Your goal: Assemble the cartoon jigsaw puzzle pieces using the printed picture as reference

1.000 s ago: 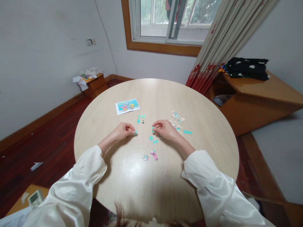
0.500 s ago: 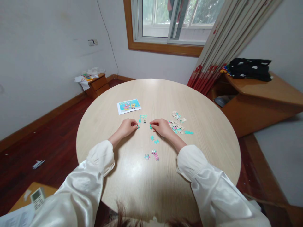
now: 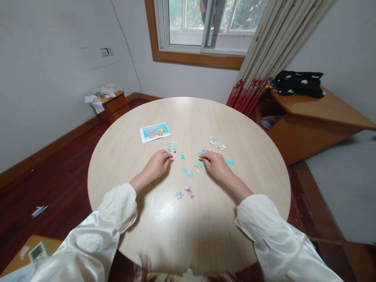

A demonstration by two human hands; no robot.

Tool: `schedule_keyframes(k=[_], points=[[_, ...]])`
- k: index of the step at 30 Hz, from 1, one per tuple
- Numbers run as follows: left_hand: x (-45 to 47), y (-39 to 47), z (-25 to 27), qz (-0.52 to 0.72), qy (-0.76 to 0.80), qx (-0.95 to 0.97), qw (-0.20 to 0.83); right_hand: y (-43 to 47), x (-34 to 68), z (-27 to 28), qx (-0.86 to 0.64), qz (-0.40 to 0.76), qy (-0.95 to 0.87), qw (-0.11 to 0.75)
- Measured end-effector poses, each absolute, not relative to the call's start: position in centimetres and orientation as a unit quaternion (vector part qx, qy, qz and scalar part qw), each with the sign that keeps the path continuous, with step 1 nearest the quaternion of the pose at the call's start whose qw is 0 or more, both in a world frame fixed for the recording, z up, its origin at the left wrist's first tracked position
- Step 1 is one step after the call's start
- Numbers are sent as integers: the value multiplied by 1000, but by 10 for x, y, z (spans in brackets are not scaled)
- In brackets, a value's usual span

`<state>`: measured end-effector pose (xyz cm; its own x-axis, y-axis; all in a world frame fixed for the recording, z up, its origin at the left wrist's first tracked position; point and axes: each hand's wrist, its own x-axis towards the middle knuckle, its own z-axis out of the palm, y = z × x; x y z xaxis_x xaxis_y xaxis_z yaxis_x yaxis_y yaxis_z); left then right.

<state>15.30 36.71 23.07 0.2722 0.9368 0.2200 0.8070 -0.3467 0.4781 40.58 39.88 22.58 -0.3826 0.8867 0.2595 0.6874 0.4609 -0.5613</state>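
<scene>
My left hand (image 3: pixel 160 162) hovers over the middle of the round table with thumb and fingers pinched; what they hold, if anything, is too small to make out. My right hand (image 3: pixel 216 164) has its fingertips together at the edge of the loose jigsaw pieces; whether a piece is between them is hidden. Between the hands lies a teal jigsaw piece (image 3: pixel 182 156). Beyond my left fingertips are joined teal pieces (image 3: pixel 173 144) and a small dark-marked piece (image 3: pixel 174 150). Nearer me lie two teal pieces (image 3: pixel 188 173), a pink cluster (image 3: pixel 189 192) and a pale-teal piece (image 3: pixel 179 194).
A printed cartoon picture (image 3: pixel 155 132) lies at the table's far left. Several jigsaw pieces (image 3: pixel 217 143) are heaped beyond my right hand, with a teal strip (image 3: pixel 230 162) beside it. A wooden cabinet (image 3: pixel 317 121) stands right of the round table (image 3: pixel 188 235).
My right hand has moved right, from near the middle to the loose pieces, and a teal piece now lies where it was. My left hand stays pinched nearby. The view has shifted slightly.
</scene>
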Motion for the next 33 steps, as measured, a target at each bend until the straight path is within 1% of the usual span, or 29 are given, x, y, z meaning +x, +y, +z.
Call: schedule_keyframes(k=[5, 10, 16, 19, 24, 30, 33], points=[[186, 355, 224, 128, 480, 865, 69, 384, 421, 216, -423, 168, -841, 293], [197, 340, 219, 55, 463, 881, 81, 373, 416, 210, -402, 157, -857, 283], [198, 328, 215, 59, 449, 886, 103, 371, 412, 204, -382, 144, -876, 259], [204, 328, 212, 62, 442, 889, 108, 371, 418, 201, -377, 138, -875, 268], [215, 332, 213, 103, 416, 895, 127, 368, 430, 200, -381, 137, -870, 280], [208, 338, 225, 192, 448, 863, 135, 363, 424, 204, -417, 70, -867, 265], [201, 333, 228, 176, 441, 871, 125, 362, 419, 204, -422, 51, -870, 249]])
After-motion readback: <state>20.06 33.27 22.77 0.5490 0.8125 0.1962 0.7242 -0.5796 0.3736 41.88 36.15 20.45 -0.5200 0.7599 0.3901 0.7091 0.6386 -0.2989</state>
